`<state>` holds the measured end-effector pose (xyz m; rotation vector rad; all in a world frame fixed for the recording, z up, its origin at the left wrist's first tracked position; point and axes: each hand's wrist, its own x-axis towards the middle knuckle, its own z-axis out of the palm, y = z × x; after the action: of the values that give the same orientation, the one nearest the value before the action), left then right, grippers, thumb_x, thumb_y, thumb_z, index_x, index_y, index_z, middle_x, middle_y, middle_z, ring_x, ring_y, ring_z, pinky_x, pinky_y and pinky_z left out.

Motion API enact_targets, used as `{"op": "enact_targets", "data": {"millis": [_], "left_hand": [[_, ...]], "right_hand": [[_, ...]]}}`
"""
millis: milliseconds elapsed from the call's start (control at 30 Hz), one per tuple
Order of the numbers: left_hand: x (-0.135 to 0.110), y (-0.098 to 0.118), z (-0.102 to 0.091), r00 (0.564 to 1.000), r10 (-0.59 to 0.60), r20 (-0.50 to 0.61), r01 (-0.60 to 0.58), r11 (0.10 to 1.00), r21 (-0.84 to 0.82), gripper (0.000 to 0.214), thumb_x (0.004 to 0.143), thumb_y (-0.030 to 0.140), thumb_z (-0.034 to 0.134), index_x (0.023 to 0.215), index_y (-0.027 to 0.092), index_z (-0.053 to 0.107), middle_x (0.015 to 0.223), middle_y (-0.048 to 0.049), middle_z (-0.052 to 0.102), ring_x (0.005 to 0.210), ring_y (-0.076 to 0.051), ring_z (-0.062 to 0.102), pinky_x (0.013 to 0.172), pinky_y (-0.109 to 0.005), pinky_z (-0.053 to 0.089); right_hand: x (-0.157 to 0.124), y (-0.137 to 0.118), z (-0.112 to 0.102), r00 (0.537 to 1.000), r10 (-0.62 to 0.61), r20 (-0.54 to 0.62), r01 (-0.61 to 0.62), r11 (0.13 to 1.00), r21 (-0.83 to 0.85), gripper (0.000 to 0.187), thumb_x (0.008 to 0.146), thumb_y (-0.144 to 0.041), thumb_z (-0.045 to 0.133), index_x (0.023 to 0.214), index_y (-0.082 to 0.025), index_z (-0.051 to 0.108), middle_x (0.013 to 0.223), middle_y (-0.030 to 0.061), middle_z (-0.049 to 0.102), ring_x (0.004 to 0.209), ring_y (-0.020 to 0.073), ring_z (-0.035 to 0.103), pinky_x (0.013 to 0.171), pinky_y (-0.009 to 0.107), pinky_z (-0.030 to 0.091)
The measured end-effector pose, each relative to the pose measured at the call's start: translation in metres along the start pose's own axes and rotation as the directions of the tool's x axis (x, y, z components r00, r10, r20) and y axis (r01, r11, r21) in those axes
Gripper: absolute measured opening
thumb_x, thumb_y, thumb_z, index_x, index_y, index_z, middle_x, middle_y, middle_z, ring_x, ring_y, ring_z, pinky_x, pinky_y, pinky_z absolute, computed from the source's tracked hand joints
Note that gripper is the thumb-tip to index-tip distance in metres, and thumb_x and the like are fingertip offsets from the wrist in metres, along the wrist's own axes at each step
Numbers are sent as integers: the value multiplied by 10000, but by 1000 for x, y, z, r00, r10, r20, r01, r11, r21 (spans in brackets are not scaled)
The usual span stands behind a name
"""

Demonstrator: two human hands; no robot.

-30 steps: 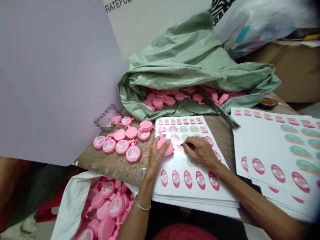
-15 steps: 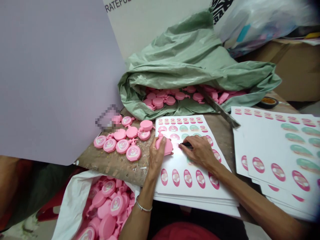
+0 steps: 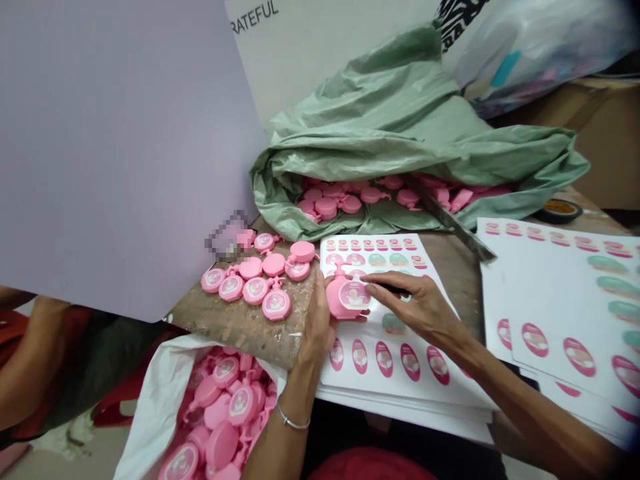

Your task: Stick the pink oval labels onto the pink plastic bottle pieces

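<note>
My left hand (image 3: 316,313) is closed around a pink toy pump bottle (image 3: 336,297), tilting its flat face up over the sticker sheet. On that face lies a picture sticker (image 3: 354,295), its right edge at my right fingertips. My right hand (image 3: 417,303) pinches a slim black tool (image 3: 387,287), whose tip reaches the sticker; its exact kind is hard to make out. Beneath both hands is a stack of white sticker sheets (image 3: 367,333) with pink and green labels. Several pink bottles bearing stickers (image 3: 277,304) lie on the table to the left.
A green sack (image 3: 360,147) with pink bottles inside lies at the back, a flat metal strip (image 3: 457,230) poking from it. More sticker sheets (image 3: 530,293) lie at right near a tape roll (image 3: 559,209). A white bag (image 3: 150,407) of bottles hangs front left. Another person's arm (image 3: 30,367) shows far left.
The right hand has moved from the sheet up to the bottle, with a sticker now against its face. My left hand has turned the bottle more upright. The view has shifted slightly left.
</note>
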<state>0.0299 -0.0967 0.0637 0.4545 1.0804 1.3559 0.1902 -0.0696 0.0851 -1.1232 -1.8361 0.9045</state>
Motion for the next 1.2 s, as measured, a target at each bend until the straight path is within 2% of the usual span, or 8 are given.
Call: {"op": "enact_targets", "data": {"millis": [133,400,600,800,1200], "left_hand": [[-7,4,4,995,-72,76,73,997,-4,611,869,656,404,1193,182,615,926,-94,700,766,-219,690,572,-298,589],[-9,3,3,992,-74,103,76,997,-8,641,893,648,346,1129,132,644,882,-110,708,768,-235,694,601,-331,599],[-10,5,4,994,-52,100,54,998,-18,568,941,568,311,1114,141,643,934,-100,704,767,-205,692,588,-304,600],[-11,8,7,992,-90,92,92,996,-16,600,944,577,276,1117,130,638,915,-111,703,768,-207,689,582,-298,597],[-10,5,2,993,-61,100,63,998,-17,594,916,617,320,1111,156,640,913,-94,709,752,-227,700,615,-344,595]], "right_hand": [[-2,-10,6,1000,-28,5,28,999,-18,243,826,-399,625,984,-260,747,932,44,736,778,200,653,638,330,522],[-6,-8,7,993,-115,-17,112,984,-135,252,849,-377,612,1021,-239,734,806,35,711,645,149,568,602,307,476],[-7,-15,8,989,-141,-36,133,975,-176,241,855,-342,599,1008,-216,736,751,34,688,634,141,554,584,285,462],[-6,-15,8,988,-147,-39,138,974,-181,212,853,-311,604,990,-218,737,773,34,694,635,136,562,583,276,456],[-5,-14,9,986,-162,-39,153,972,-178,219,847,-294,619,989,-178,740,795,50,705,684,154,591,600,293,462]]}}
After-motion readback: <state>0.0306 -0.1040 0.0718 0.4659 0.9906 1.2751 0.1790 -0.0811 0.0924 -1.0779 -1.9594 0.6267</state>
